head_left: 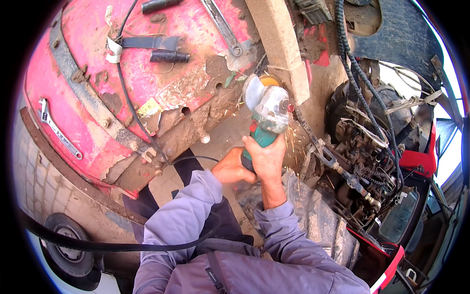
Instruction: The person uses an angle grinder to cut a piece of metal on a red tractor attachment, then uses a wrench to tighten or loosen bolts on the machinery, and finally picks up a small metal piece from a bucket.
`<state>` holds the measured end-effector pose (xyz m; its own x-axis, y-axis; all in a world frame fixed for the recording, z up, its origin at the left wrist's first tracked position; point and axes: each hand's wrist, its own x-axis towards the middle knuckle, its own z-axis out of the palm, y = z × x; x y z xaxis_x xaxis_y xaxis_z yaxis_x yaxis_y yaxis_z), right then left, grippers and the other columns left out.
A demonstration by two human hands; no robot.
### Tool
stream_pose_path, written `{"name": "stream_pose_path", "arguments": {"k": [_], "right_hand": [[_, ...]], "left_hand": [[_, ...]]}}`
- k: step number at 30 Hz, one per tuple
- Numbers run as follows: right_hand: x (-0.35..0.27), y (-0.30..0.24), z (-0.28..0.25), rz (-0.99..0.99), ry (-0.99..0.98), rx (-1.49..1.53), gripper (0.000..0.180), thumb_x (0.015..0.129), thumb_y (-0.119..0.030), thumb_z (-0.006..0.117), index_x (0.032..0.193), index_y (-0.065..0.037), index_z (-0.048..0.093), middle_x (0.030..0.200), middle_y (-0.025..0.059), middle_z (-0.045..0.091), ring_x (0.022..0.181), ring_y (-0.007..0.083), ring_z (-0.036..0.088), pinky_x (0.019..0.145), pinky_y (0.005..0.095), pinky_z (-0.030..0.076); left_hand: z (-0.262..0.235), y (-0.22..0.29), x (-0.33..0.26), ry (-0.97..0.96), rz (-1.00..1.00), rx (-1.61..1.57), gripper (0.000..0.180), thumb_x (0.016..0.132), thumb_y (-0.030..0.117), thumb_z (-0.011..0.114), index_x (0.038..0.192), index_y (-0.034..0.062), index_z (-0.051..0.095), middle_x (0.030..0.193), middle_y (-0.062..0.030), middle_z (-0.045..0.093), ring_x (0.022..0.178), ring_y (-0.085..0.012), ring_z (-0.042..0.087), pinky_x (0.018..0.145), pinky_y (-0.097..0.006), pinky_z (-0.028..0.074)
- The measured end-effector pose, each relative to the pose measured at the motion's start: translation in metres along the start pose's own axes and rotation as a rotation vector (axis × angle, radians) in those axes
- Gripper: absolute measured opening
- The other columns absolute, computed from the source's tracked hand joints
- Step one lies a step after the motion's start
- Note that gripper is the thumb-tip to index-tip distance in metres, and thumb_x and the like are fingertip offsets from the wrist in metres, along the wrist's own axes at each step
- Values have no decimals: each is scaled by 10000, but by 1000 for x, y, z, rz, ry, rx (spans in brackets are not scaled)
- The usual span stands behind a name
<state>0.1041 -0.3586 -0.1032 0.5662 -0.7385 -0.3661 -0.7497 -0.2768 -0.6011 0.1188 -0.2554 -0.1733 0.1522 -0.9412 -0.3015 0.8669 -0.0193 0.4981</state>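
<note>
Both hands are closed on a green angle grinder (pixel 265 132) with a grey metal head. My left hand (pixel 230 166) wraps its rear end, and my right hand (pixel 269 159) grips the body just ahead of it. The grinder's orange disc (pixel 270 80) shows beside a pale guard (pixel 253 93), close to the lower end of a tan metal beam (pixel 289 63). Sparks (pixel 292 147) spray down on the right of the grinder. Whether the disc touches the beam is hard to make out.
A muddy, chipped red machine panel (pixel 196 29) spans the left, carrying an adjustable wrench (pixel 59 130), a long spanner (pixel 220 24) and a black tube (pixel 169 57). A black cable (pixel 122 246) crosses low on the left. A big tyre (pixel 313 215) and hydraulic hoses (pixel 362 73) stand right.
</note>
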Motion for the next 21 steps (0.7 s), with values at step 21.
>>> {"name": "stream_pose_path", "arguments": {"k": [21], "right_hand": [[-6,-5,2,100,-13,-69,455,688,-72,772,1084,26,569,963,119,648,843,207,625,767,354,505]], "left_hand": [[-7,0,-2,-79,-133,-17,374,579,14,699,941,-54,633,772,-72,663,726,-129,628,627,-281,504]]}}
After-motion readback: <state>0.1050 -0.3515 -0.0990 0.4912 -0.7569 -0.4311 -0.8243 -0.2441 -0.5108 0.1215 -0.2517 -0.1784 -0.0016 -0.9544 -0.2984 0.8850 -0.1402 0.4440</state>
